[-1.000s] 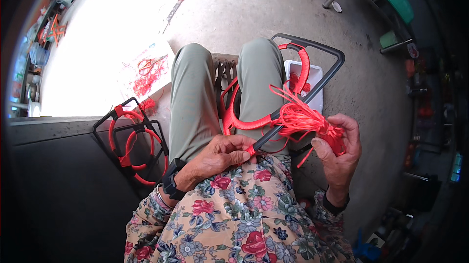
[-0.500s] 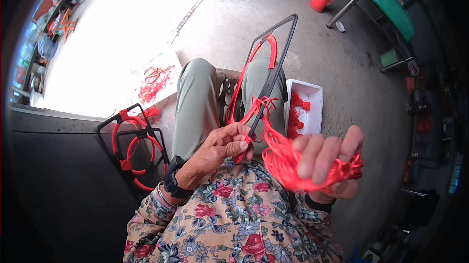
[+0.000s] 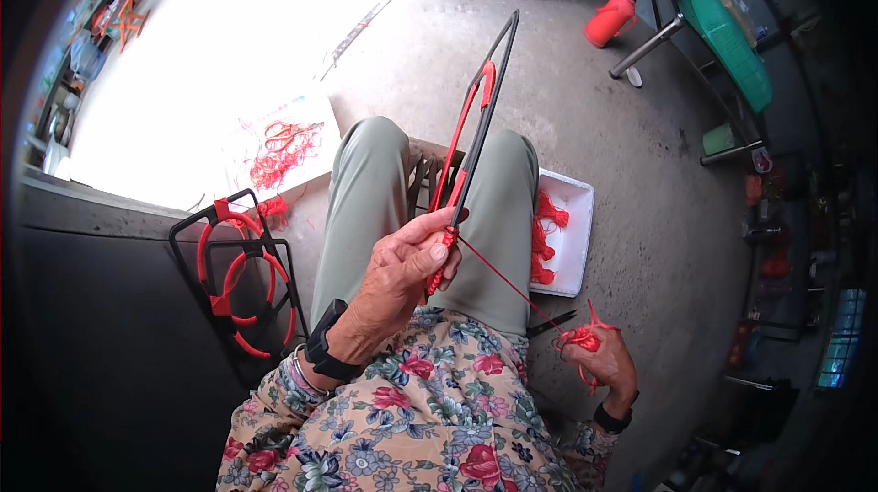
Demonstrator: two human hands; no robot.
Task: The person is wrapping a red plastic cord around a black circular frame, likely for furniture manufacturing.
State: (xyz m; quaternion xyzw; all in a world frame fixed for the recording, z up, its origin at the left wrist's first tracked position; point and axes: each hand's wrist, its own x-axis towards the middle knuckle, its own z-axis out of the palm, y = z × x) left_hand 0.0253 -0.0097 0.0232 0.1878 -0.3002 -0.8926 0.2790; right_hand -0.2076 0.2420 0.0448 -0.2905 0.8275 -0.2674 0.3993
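One taut red cord (image 3: pixel 508 278), angular black frame (image 3: pixel 481 128)

Left hand (image 3: pixel 395 272) and right hand (image 3: pixel 608 362) both closed, well apart.
Left: just off centre toward 7 o'clock, thumb (image 3: pixel 426 261) laid toward 2 o'clock in a pinch; left forearm (image 3: pixel 277 403) in from between 7 and 8. Right: farther out, between 4 and 5 o'clock, fingers gathered, pointing to 11; right forearm (image 3: pixel 585 448) in from 5.
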